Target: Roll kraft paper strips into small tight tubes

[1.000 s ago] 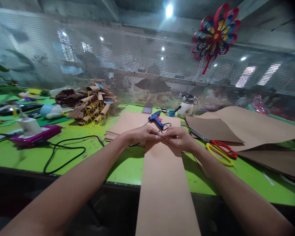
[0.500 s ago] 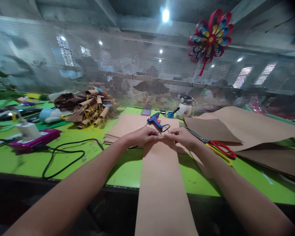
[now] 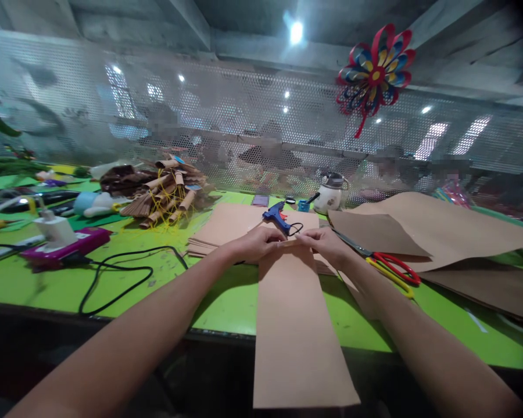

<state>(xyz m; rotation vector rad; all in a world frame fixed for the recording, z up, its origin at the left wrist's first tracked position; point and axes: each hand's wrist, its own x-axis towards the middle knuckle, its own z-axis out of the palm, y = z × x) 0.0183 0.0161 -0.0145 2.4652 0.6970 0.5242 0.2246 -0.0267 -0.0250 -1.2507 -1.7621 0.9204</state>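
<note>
A long strip of brown kraft paper [image 3: 298,331] hangs from the table toward me, its lower end past the front edge. Its far end is folded or rolled into a narrow band. My left hand [image 3: 260,241] pinches the left end of that band, and my right hand [image 3: 320,242] pinches the right end. Just beyond my fingers a blue glue gun [image 3: 279,217] with a red trigger lies on a stack of brown paper sheets [image 3: 226,220]. Red-and-yellow-handled scissors [image 3: 392,267] rest beside my right forearm.
Large brown sheets [image 3: 453,223] cover the right side. On the left are a purple power strip [image 3: 65,247] with a black cord and a pile of rolled paper pieces [image 3: 169,194] with yellow string. A white jug [image 3: 330,191] stands behind. A perforated metal screen [image 3: 226,116] closes off the back.
The strip's far band looks rolled a little more toward me, and its lower end has come up into view. Both hands keep their pinch; the camera view has shifted slightly.
</note>
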